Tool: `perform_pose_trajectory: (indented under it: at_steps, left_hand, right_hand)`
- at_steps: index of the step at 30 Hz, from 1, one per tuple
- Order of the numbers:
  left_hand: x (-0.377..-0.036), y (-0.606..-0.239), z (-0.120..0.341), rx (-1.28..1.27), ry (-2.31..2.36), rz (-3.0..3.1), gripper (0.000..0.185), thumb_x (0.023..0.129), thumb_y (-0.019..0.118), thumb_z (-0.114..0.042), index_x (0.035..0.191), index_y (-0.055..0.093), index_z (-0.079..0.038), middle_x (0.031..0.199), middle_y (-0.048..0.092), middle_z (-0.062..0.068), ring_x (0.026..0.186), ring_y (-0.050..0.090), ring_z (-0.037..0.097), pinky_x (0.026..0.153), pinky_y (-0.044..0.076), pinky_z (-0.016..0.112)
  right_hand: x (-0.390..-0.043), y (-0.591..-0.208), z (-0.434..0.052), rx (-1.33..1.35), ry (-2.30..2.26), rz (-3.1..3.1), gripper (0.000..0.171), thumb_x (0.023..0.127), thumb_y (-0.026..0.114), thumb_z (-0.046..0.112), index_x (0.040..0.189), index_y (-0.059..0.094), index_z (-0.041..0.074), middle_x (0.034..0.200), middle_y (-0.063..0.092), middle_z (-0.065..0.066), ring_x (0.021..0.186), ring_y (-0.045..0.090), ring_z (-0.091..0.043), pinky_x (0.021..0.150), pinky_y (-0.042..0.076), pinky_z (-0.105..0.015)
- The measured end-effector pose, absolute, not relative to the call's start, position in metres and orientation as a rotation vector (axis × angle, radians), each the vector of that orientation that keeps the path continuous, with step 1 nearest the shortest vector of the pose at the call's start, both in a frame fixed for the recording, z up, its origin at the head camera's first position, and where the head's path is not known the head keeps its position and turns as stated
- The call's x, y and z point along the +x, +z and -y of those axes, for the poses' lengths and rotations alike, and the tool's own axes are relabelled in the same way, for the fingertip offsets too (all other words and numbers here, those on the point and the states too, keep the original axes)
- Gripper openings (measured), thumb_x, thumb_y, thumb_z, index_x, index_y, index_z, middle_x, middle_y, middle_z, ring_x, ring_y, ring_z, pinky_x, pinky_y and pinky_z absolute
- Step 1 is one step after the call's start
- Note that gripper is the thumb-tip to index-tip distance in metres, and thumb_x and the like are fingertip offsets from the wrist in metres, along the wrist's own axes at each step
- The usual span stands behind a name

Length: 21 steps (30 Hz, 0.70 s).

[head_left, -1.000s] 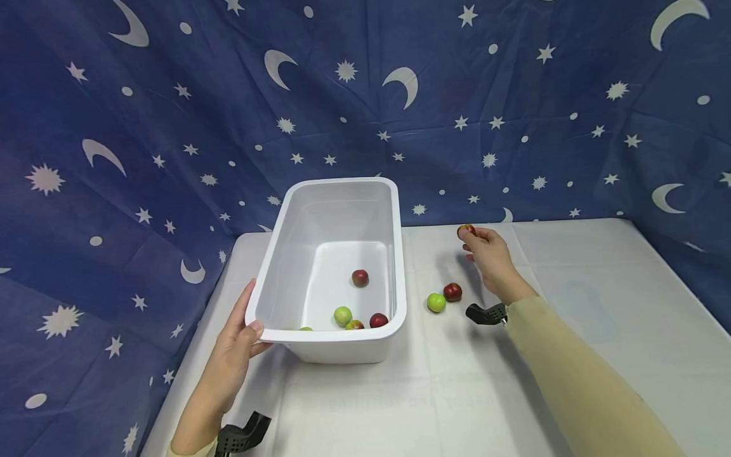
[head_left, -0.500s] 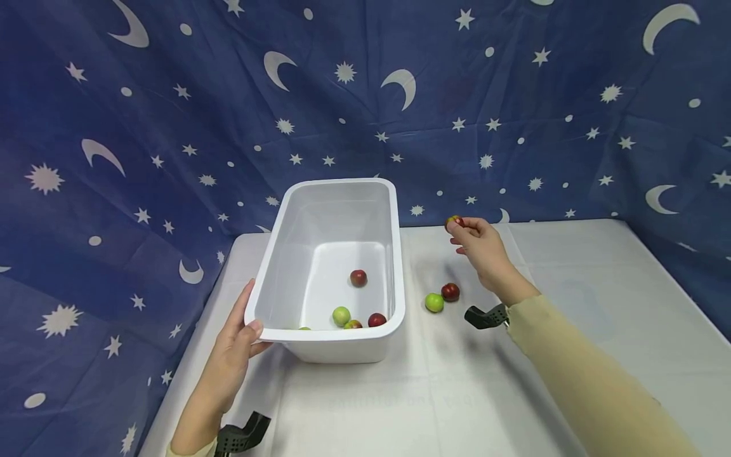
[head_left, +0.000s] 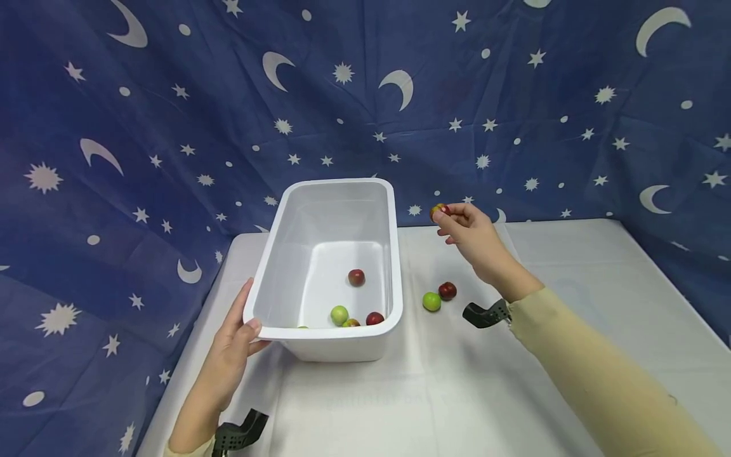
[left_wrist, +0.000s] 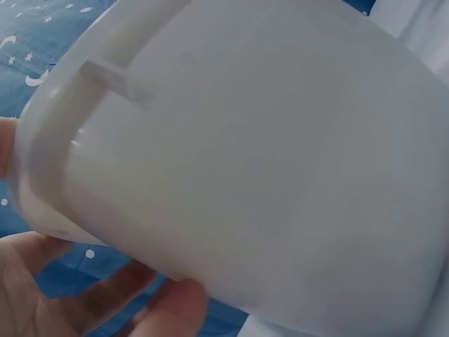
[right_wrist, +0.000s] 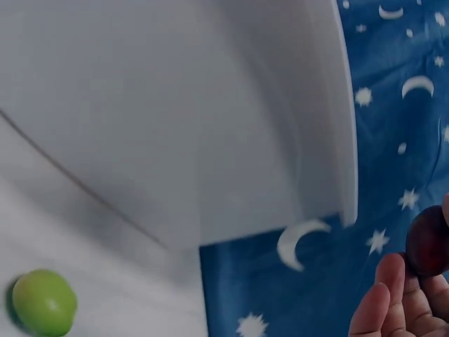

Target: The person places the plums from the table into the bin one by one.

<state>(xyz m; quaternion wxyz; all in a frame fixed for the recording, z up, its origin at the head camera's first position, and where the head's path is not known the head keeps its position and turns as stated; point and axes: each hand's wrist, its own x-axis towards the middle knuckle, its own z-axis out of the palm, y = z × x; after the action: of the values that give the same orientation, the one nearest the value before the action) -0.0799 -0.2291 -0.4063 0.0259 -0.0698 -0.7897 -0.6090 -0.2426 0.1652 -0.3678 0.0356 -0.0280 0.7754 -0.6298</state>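
A deep white plastic tub (head_left: 328,333) stands on the table, its near left corner held by my left hand (head_left: 228,355), thumb over the rim and fingers outside. In the left wrist view several fingers (left_wrist: 172,309) lie along the tub's outer wall. To the right of the tub, my right hand (head_left: 474,238) pinches a small round red-and-green plum-like fruit (head_left: 438,212) in the air. On the cloth below it sit a green fruit (head_left: 431,301) and a dark red fruit (head_left: 447,291), side by side. Inside the tub are a red fruit (head_left: 356,277), a green fruit (head_left: 339,315) and others near its front wall.
White cloth covers the table (head_left: 365,412). A blue curtain (head_left: 331,95) with moons and stars hangs behind and along the left side. Each wrist wears a black camera mount (head_left: 485,314).
My right hand has lifted the red-and-green fruit and carried it left, toward the tub. The left hand keeps its hold on the rim.
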Motion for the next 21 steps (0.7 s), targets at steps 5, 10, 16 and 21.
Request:
perform_pose_trajectory:
  at_steps: [5,10,16,21]
  left_hand:
    - [-0.081,-0.402,0.231,-0.204,-1.826,2.469,0.061,0.102,0.038,-0.006,0.155,0.020,-0.030,0.155,0.024,0.013,0.117,0.053,0.029,0.082,0.053,0.029]
    - [-0.080,-0.398,0.227,-0.162,-1.741,2.478,0.063,0.101,0.049,-0.011,0.155,0.021,-0.028,0.153,0.028,0.014,0.118,0.051,0.030,0.080,0.054,0.025]
    - [-0.078,-0.400,0.223,-0.158,-1.724,2.453,0.064,0.101,0.051,-0.013,0.154,0.021,-0.034,0.151,0.031,0.013,0.117,0.053,0.029,0.080,0.053,0.026]
    - [-0.077,-0.405,0.221,-0.170,-1.735,2.432,0.061,0.103,0.046,-0.013,0.154,0.021,-0.034,0.149,0.032,0.013,0.116,0.053,0.029,0.080,0.053,0.026]
  right_hand:
    - [-0.233,-0.350,-0.153,-0.223,-1.884,-2.371,0.055,0.091,0.064,0.047,0.127,0.050,0.008,0.115,0.060,-0.010,0.101,0.056,-0.023,0.084,0.048,-0.033]
    - [-0.228,-0.340,-0.139,-0.363,-1.816,-2.375,0.051,0.090,0.065,0.047,0.123,0.053,0.011,0.111,0.062,-0.007,0.099,0.057,-0.025,0.083,0.048,-0.038]
    - [-0.228,-0.333,-0.124,-0.454,-1.735,-2.377,0.049,0.089,0.066,0.049,0.118,0.056,0.011,0.106,0.064,-0.008,0.094,0.058,-0.024,0.082,0.048,-0.039]
    - [-0.231,-0.327,-0.112,-0.486,-1.691,-2.373,0.047,0.088,0.066,0.049,0.118,0.057,0.013,0.106,0.063,-0.008,0.095,0.059,-0.023,0.081,0.049,-0.038]
